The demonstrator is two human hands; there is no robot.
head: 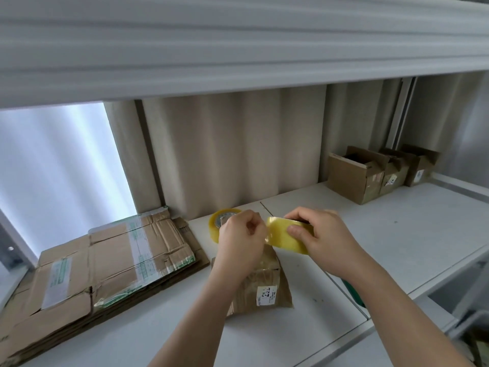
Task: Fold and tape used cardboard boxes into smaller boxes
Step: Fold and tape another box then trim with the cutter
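Note:
My right hand grips a yellow roll of clear tape above the white shelf. My left hand pinches the loose end of the tape at the roll's left edge. Below both hands stands a small brown cardboard box with a white label on its side; my left wrist hides part of it. A second tape roll lies on the shelf behind my left hand.
A stack of flattened cardboard boxes lies at the left of the white shelf. Three small open boxes stand in a row at the back right. Another shelf hangs overhead. A green object lies under my right forearm.

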